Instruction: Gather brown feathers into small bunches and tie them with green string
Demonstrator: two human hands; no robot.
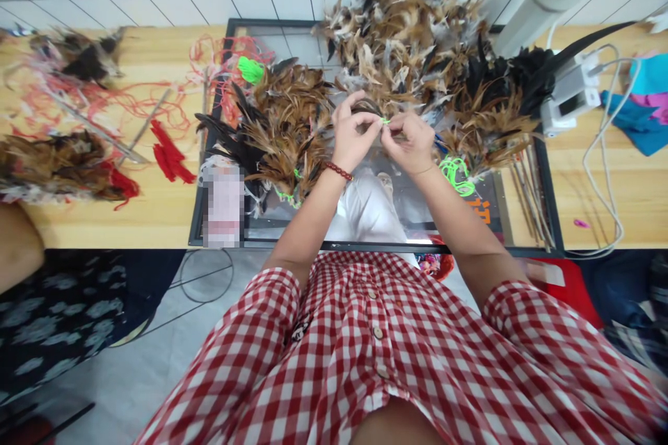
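Note:
My left hand (353, 131), with a beaded bracelet at the wrist, is closed in a pinch on a few dark feathers (368, 106). A short bit of bright green cord (385, 121) shows at the feathers' end, between the fingertips of both hands. My right hand (414, 143) pinches this cord, its fingers curled close together and almost touching the left ones. Both hands are above a glass panel. Brown feather bunches (292, 125) lie left of them, and a large feather heap (407, 42) is just beyond. A loose green cord bundle (457, 176) rests beside my right forearm.
The black-framed glass panel (261, 242) sits in the wooden table (584, 188). At right are a white power strip (568, 101), its cable and thin sticks (529, 195). Red cord (170, 153) and more feathers lie left, near another person's arm (18, 247).

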